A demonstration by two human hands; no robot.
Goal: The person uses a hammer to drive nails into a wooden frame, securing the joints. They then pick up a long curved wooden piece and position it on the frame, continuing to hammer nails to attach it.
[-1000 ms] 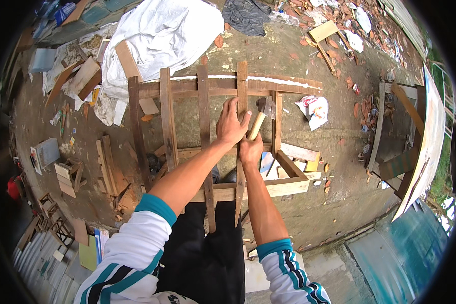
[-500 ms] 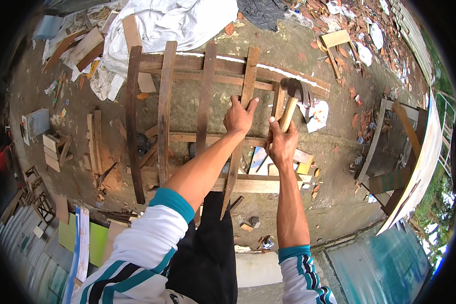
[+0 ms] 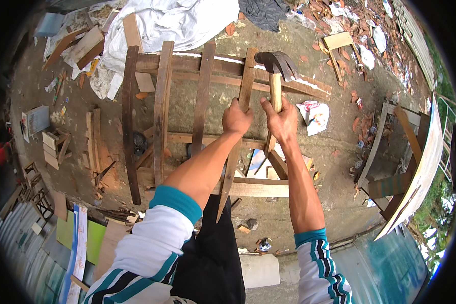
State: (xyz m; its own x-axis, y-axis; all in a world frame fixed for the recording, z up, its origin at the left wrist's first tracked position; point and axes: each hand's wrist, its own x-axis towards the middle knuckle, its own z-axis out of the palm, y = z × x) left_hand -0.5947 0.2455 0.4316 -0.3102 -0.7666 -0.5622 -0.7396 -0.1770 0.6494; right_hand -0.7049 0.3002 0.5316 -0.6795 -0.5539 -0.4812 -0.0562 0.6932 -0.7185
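My right hand (image 3: 282,120) is closed around the wooden handle of a claw hammer (image 3: 275,91). The dark hammer head points up, its blunt side close to the upper part of a wooden slat (image 3: 248,76); whether they touch I cannot tell. Just left of it, my left hand (image 3: 237,119) grips that same slat, fingers wrapped around it and partly hidden. The slat lies across a wooden frame (image 3: 223,67) with several similar slats, such as the dark one (image 3: 130,121) at the left end. A white line runs along the frame's far beam.
A white sheet (image 3: 177,23) and a black plastic sheet (image 3: 265,14) lie beyond the frame. Scrap boards (image 3: 83,48) are piled at far left. A crumpled white bag (image 3: 314,116) lies right of the hammer. A wooden box-like structure (image 3: 390,152) stands at the right.
The hammer has moved left and up toward the slat, its head swinging round so the claw points right. My left hand stays on the slat, its thumb now drawn in.
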